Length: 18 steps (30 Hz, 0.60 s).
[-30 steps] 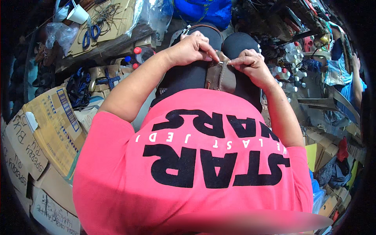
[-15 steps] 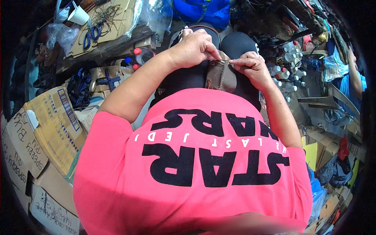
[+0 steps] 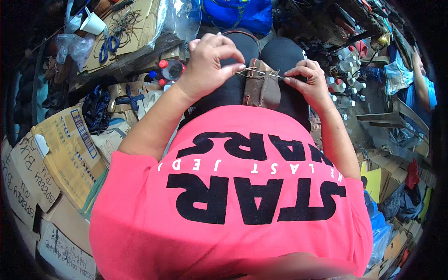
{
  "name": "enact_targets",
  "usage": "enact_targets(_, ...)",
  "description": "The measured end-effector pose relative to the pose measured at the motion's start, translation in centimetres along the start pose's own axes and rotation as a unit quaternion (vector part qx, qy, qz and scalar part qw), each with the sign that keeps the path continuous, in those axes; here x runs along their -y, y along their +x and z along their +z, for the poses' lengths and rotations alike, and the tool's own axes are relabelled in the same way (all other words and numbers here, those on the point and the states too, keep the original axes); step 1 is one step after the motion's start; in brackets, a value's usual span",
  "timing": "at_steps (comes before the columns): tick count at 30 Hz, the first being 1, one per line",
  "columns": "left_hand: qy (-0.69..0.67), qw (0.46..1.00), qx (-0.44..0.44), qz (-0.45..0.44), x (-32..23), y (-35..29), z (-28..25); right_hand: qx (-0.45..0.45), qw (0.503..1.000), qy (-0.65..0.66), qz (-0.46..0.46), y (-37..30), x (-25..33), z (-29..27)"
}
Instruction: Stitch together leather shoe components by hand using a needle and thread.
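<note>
A brown leather shoe, stitched along its top and threaded with a reddish lace, is held between my knees. Thin pale thread runs across its upper end and spreads out to both sides. My left hand pinches the thread's left side between thumb and finger, just left of the shoe. On the other side, my right hand has its thumb and forefinger closed on the right part of the thread. Both hands are apart from the leather itself.
Blue-handled scissors, a white cup and tangled strands lie on a cardboard-covered bench at upper left. Bottles stand beside it. Cardboard boxes fill the left; white-capped bottles and another person's arm are at right.
My hands have moved apart, the left one leftward and the right one slightly right. The thread now stretches out on both sides of the shoe.
</note>
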<state>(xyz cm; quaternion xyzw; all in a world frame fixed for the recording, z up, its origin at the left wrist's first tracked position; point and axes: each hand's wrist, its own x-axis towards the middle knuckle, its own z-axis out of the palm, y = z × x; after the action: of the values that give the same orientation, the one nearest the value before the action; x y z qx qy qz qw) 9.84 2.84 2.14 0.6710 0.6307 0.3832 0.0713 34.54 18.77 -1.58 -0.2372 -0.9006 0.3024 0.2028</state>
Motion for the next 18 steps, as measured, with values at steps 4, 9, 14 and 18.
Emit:
enact_targets(4, 0.07, 0.997, 0.039, -0.024, 0.0, -0.9, 1.0, -0.002, 1.0, 0.0, 0.007, -0.2, 0.0, 0.3)
enact_targets(9, 0.08, 0.995, 0.046, -0.048, 0.5, -1.0, 1.8, -0.008, 1.0, 0.018, 0.013, -0.6, 0.2, 0.9)
enact_targets(14, 0.051, 0.995, 0.025, -0.08, 1.3, -1.3, 2.8, 0.004, 0.998, 0.043, 0.041, -0.6, 0.6, 1.5)
enact_targets(18, 0.009, 0.997, 0.011, -0.082, 1.6, -1.8, 4.1, -0.026, 0.998, 0.046, 0.037, -0.6, 0.5, 2.1)
